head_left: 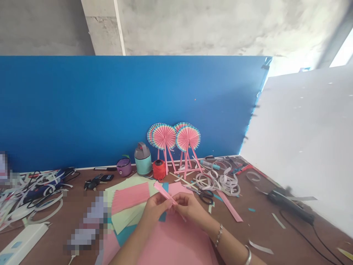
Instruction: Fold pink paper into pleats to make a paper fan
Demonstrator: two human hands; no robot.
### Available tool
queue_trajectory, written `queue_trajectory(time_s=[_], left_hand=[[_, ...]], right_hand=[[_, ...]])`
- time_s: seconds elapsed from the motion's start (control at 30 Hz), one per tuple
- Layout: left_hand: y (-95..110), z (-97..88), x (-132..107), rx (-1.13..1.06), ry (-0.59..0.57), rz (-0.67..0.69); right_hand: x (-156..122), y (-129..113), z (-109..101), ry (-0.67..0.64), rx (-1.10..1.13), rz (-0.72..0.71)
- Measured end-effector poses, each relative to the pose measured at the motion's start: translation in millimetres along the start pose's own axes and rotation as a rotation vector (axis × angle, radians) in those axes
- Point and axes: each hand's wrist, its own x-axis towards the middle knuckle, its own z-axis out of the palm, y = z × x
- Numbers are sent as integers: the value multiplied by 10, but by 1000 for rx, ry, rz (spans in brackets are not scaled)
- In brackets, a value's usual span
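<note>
Between both hands is a narrow folded strip of pink paper (161, 189), slanting over the stack on the table. My left hand (157, 206) pinches it from the left, fingers closed. From the right, my right hand (187, 204) also pinches the strip, its fingertips close to the left ones. Beneath them lie large sheets of pink paper (179, 243), with pale green paper (125, 217) and blue paper showing at the left. A pleated pink piece of paper (131, 197) rests beside my left hand. Scissors (206, 197) with dark handles lie just beyond my right hand.
Several round pleated paper fans (164, 137) on pink sticks lean against the blue partition (82, 110). A teal-and-grey container (143, 162), a purple pot (124, 167) and a red spool (159, 170) stand nearby. White strips (228, 180), a corded tool (292, 207) and a power strip (24, 243) lie around.
</note>
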Motion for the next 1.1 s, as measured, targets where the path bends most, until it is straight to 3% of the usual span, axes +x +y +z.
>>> queue_trajectory(time_s=[0.2,0.37,0.87,1.1], left_hand=[[59,10,-43,11,-61,51],[83,9,-44,-3,-46,78],[64,98,-86,-112,-45,38],[76,133,-99,-143,-23,22]], right_hand=[[-12,-57,3,3,80,1],[-23,-103,-8,-31,114,21],[-37,-161,18,-9,143,35],[-13,-66,18,34,126,49]])
